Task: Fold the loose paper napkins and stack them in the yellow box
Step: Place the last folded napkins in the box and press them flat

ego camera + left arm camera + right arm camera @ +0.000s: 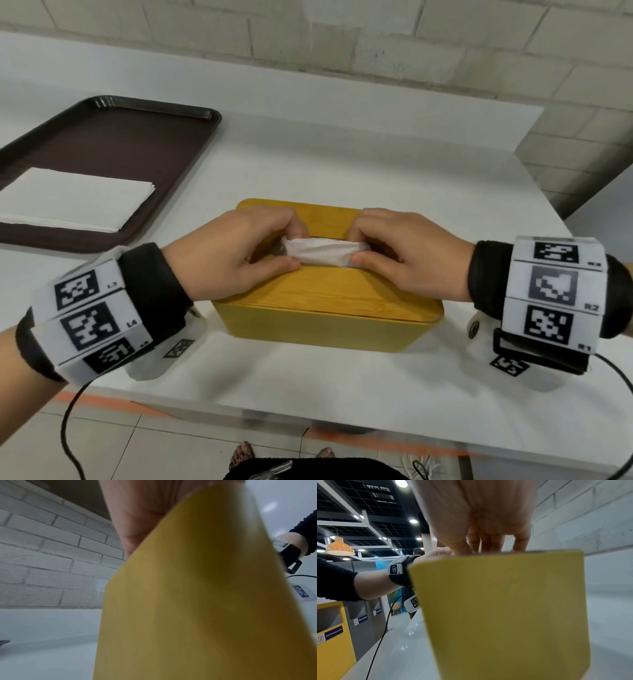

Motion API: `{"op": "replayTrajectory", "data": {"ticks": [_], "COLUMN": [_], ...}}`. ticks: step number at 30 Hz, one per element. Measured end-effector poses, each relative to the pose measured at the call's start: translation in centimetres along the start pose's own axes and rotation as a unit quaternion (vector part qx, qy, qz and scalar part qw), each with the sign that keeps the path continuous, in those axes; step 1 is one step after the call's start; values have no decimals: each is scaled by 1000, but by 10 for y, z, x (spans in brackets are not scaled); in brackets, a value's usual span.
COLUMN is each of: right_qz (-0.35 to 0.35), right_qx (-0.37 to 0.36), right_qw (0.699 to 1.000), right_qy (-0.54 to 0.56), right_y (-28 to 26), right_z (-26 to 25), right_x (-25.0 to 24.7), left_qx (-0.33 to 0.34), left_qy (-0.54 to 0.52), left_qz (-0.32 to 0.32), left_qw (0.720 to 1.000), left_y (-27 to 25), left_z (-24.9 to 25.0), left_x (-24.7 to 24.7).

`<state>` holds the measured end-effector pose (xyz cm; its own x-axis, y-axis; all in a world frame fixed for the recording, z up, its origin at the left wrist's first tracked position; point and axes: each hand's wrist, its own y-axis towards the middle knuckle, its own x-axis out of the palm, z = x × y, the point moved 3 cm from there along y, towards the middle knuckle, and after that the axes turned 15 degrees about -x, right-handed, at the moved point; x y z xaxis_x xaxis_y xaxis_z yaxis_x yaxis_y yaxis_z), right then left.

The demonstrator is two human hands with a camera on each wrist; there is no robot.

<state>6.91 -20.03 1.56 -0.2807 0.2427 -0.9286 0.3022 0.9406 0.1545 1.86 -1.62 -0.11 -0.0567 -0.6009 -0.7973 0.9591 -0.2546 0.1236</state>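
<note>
The yellow box (329,322) with a wooden slotted lid stands in the middle of the white table. A white napkin (320,255) lies bunched across the lid's slot. My left hand (239,250) pinches its left end and my right hand (400,253) pinches its right end, both over the lid. Both wrist views are filled by the blurred side of the yellow box (197,601) (505,615). The right wrist view shows my right hand's fingers (488,543) curled down onto the lid; the napkin is hidden there.
A dark brown tray (113,144) lies at the back left, holding a flat stack of white napkins (75,198). A brick wall runs behind the table (376,164). The table's front edge is close to my wrists, and cables hang from both wrist bands.
</note>
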Motion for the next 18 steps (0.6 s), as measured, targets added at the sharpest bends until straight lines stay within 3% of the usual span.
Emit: {"op": "replayTrajectory", "data": {"ticks": [5, 11, 18], "right_qz": [75, 130, 245], "right_qx": [4, 23, 74], "right_qw": [997, 991, 967], "right_qy": [21, 0, 21], "right_y": [-10, -22, -18], "right_z": [6, 14, 22], "right_x": [6, 17, 13], "left_qx": [3, 0, -60], "left_qy": [-25, -8, -45], "left_qz": [43, 138, 220], "left_qw": [999, 990, 973], "left_y": [-7, -9, 5], "left_z": [-4, -10, -14], "left_x": [6, 8, 4]}}
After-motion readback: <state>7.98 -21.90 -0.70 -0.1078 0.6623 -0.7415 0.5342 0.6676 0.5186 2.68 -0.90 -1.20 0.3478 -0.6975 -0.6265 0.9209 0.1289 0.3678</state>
